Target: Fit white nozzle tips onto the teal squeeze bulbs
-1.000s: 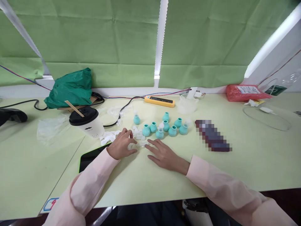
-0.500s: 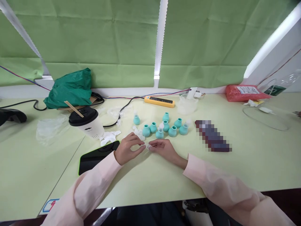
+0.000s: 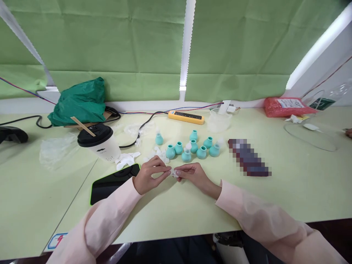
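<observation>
Between my two hands is a small clear plastic piece [image 3: 173, 173], its exact kind too small to make out. My left hand [image 3: 151, 174] pinches its left side with thumb and fingertips. From the right, my right hand [image 3: 194, 176] grips it between thumb and fingers. Just beyond stand several turquoise bulb-shaped bottles [image 3: 201, 153], most with open necks. A few carry translucent tips, such as the bottle [image 3: 158, 139] standing apart at the left. A small pile of translucent pieces [image 3: 159, 154] lies behind my left hand.
A black phone with a green edge [image 3: 110, 185] lies by my left forearm, near a lidded paper cup [image 3: 106, 148] and crumpled tissue [image 3: 127, 160]. Pixelated dark-red object [image 3: 249, 159] lies right. Behind are a yellow power strip [image 3: 185, 117], clear plastic bag [image 3: 219, 121] and green bag [image 3: 79, 102].
My right thumb has shifted over the clear piece, and its fingers have curled closer around it. My left fingertips have moved slightly right. The bottles have stayed in place.
</observation>
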A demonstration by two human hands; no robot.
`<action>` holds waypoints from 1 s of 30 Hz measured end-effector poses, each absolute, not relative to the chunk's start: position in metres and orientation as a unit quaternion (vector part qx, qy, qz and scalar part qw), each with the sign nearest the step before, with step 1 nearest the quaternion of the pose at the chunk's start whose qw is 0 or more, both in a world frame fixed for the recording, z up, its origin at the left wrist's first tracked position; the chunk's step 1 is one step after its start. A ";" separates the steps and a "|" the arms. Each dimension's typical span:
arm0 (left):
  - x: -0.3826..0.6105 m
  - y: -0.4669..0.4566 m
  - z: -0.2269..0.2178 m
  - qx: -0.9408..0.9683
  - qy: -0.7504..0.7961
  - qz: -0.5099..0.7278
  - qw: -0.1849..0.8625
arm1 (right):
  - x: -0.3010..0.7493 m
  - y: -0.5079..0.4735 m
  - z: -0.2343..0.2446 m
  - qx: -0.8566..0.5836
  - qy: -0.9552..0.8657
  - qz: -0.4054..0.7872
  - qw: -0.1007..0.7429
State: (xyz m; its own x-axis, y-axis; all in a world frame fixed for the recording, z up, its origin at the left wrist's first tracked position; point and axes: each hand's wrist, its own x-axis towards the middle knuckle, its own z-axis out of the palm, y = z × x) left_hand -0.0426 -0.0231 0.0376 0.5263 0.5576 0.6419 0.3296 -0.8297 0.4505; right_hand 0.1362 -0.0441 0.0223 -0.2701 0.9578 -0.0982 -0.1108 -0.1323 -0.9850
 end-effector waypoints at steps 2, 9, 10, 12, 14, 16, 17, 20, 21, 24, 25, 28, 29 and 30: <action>-0.042 -0.023 0.037 0.863 0.252 0.419 0.129 | 0.136 -0.044 0.023 -0.418 -0.502 0.622 0.432; -0.042 -0.022 0.029 0.881 0.228 0.408 0.069 | 0.137 -0.044 0.022 -0.398 -0.507 0.629 0.434; -0.042 -0.022 0.028 0.882 0.226 0.409 0.061 | 0.137 -0.044 0.022 -0.397 -0.507 0.630 0.434; -0.042 -0.022 0.027 0.881 0.227 0.413 0.047 | 0.137 -0.044 0.022 -0.392 -0.505 0.635 0.434; -0.041 -0.023 0.026 0.880 0.229 0.415 0.035 | 0.137 -0.044 0.022 -0.385 -0.502 0.641 0.434; -0.041 -0.024 0.025 0.881 0.232 0.411 0.022 | 0.138 -0.044 0.022 -0.380 -0.497 0.647 0.435; -0.041 -0.023 0.025 0.883 0.234 0.407 0.012 | 0.138 -0.044 0.022 -0.378 -0.495 0.649 0.436; -0.041 -0.023 0.025 0.890 0.237 0.388 -0.030 | 0.138 -0.044 0.020 -0.373 -0.492 0.655 0.436; -0.041 -0.023 0.025 0.892 0.235 0.383 -0.046 | 0.138 -0.044 0.020 -0.372 -0.491 0.656 0.437; -0.041 -0.023 0.029 0.894 0.225 0.375 -0.099 | 0.138 -0.044 0.019 -0.370 -0.488 0.657 0.439; -0.040 -0.024 0.030 0.893 0.225 0.373 -0.117 | 0.138 -0.044 0.019 -0.371 -0.487 0.658 0.439; -0.039 -0.026 0.033 0.890 0.228 0.362 -0.161 | 0.138 -0.043 0.019 -0.370 -0.484 0.661 0.438; -0.039 -0.026 0.034 0.889 0.229 0.357 -0.173 | 0.138 -0.043 0.019 -0.370 -0.483 0.662 0.438; -0.039 -0.027 0.034 0.888 0.229 0.353 -0.185 | 0.138 -0.042 0.019 -0.370 -0.481 0.663 0.438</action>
State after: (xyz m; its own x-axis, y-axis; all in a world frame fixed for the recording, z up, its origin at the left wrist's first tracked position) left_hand -0.0393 -0.0267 0.0344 0.6466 0.2758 0.7112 0.5364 -0.8273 -0.1669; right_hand 0.1384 -0.0424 0.0193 -0.3430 0.9369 -0.0684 -0.2250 -0.1527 -0.9623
